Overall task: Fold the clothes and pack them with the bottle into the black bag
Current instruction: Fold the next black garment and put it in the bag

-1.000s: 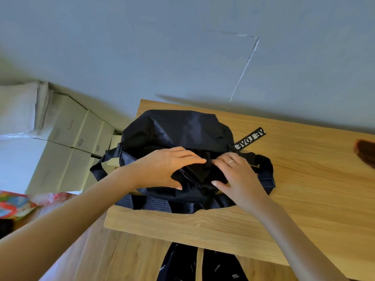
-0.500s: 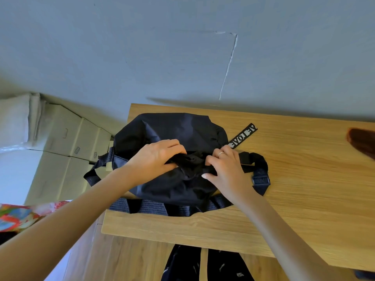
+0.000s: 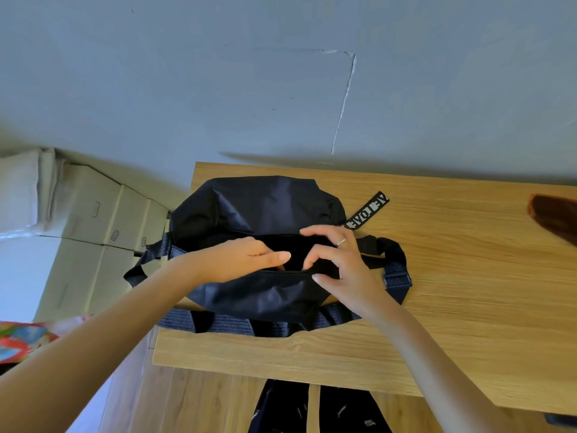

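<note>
Nearest, below the table's front edge, hangs a dark patterned cloth [image 3: 315, 410]; it could be one of the clothes waiting to be folded or part of what the person wears, and from here I cannot say which. The wooden table [image 3: 468, 307] carries the work at a comfortable reach, and the black bag [image 3: 259, 207] lies near its left end, close to the front edge, so both arms can get at it without stretching. Its webbing straps [image 3: 237, 323] trail along the near side, out of the way of the mouth.

Both hands are at the bag's zippered opening. The left hand [image 3: 237, 260] lies over the near lip with its fingers stretched almost straight and pointing inward, seemingly pressing the fabric down to keep the mouth from collapsing. The right hand [image 3: 340, 264] has its fingers curled, pinching the near edge by the zipper line while the upper fingers reach toward the far lip, likely to spread the gap wider. Soft fabric like this sags shut unless both sides are held.

Farther back, a lettered tag [image 3: 368, 210] sticks out from the bag's right end onto the bare wood. I judge this to be the opening of the bag before packing; no bottle shows anywhere. Cardboard boxes [image 3: 103, 214] stand left of the table against the grey wall [image 3: 281, 73].
</note>
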